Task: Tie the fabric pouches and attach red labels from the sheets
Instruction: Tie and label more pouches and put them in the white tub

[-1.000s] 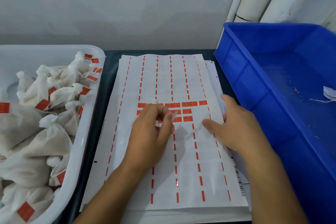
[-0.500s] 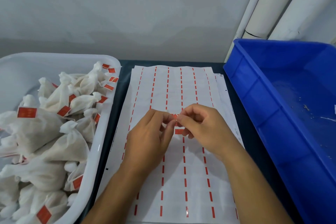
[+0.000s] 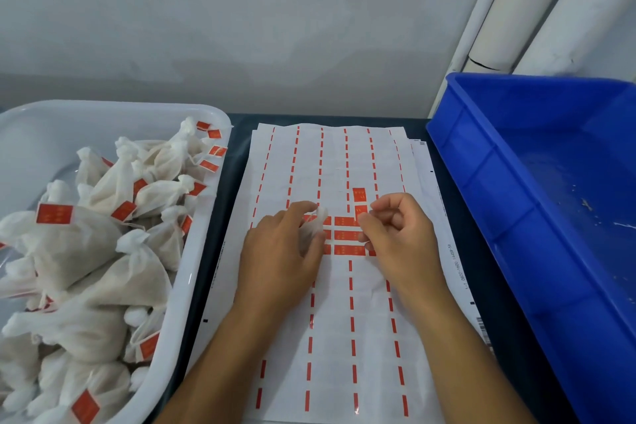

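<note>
A stack of white label sheets (image 3: 330,327) lies flat in the middle, mostly peeled, with a few red labels (image 3: 346,235) left in its centre. My left hand (image 3: 278,258) rests on the sheet, closed around a small white fabric pouch (image 3: 315,227) whose top peeks out by the fingers. My right hand (image 3: 395,234) pinches a red label (image 3: 359,198) that stands up from the sheet, a short gap to the right of the pouch. A thin string seems to run between pouch and label.
A white tub (image 3: 192,272) on the left holds several tied pouches with red labels (image 3: 103,244). A large blue bin (image 3: 537,203) stands on the right, nearly bare inside. White pipes (image 3: 516,14) run up the wall behind it. Dark tabletop (image 3: 237,134) shows between them.
My hands, pinched together half a second ago, have drawn apart. The right hand now lifts a red label upright. A second ago it lay flat on the sheet.
</note>
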Available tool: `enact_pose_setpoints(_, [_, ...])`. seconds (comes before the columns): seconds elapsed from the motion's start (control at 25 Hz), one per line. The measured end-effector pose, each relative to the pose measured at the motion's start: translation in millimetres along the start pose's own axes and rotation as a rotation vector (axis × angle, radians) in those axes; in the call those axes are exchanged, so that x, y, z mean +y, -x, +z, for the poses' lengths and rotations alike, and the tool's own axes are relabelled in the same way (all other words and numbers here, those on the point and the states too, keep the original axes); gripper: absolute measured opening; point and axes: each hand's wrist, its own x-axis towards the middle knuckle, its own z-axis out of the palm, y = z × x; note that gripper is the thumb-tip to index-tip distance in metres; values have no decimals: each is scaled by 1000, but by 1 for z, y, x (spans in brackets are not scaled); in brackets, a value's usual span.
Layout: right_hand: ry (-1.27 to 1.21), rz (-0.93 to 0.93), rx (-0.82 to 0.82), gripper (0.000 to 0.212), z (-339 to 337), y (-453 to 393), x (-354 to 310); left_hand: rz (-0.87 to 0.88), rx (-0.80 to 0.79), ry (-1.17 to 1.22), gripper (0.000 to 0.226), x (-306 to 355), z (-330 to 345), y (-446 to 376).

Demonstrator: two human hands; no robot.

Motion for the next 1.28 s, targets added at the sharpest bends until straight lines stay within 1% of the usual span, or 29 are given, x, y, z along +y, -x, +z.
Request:
enact_pose_setpoints(0.08, [-4, 2, -4, 15, 0, 1, -1, 10, -23, 99, 47, 4, 1, 2])
enact_pose_setpoints(0.16, [-43, 14, -15, 14, -1, 2, -2, 13, -58, 174, 48, 8, -2, 4])
enact_pose_setpoints(0.24, [-105, 37, -54, 14, -3, 1, -5, 37, -81, 240, 48, 11, -5, 6])
enact_pose_setpoints(0.32, [-179, 70, -106, 16, -5, 2, -8, 69, -95, 286, 41, 12, -7, 8])
enact_pose_setpoints(0.44, [-259, 110, -119, 18, -7, 0, -10, 98, -147, 272, 34, 9, -12, 10])
enact_pose_setpoints(0.56, [-275, 127, -111, 17, -8, -2, -10, 99, -175, 243, 39, 6, -17, 10])
enact_pose_setpoints(0.68, [-273, 134, -126, 16, -9, -2, -9, 128, -141, 163, 49, 11, -23, 12])
enact_pose_setpoints(0.76, [-274, 141, -134, 16, -9, -1, -8, 161, -116, 159, 41, 13, -26, 14])
enact_pose_setpoints(0.88, [-276, 143, -140, 16, -9, -2, -9, 191, -69, 181, 13, 12, -25, 14])
enact_pose_setpoints(0.92, [-280, 142, -141, 17, -10, -2, -9, 198, -52, 199, 10, 12, -25, 14])
enact_pose_setpoints(0.96, [-286, 141, -141, 17, -10, -2, -10, 208, -36, 214, 15, 12, -25, 14])
enact_pose_setpoints(1.04, [-298, 140, -143, 17, -11, -1, -10, 195, -42, 315, 14, 15, -27, 14])
enact_pose_setpoints(1.12, [-313, 143, -150, 18, -11, 0, -12, 170, -66, 494, 9, 20, -28, 15])
enact_pose_setpoints(1.28, [-345, 161, -160, 17, -11, 1, -14, 140, -90, 833, 11, 27, -30, 17])
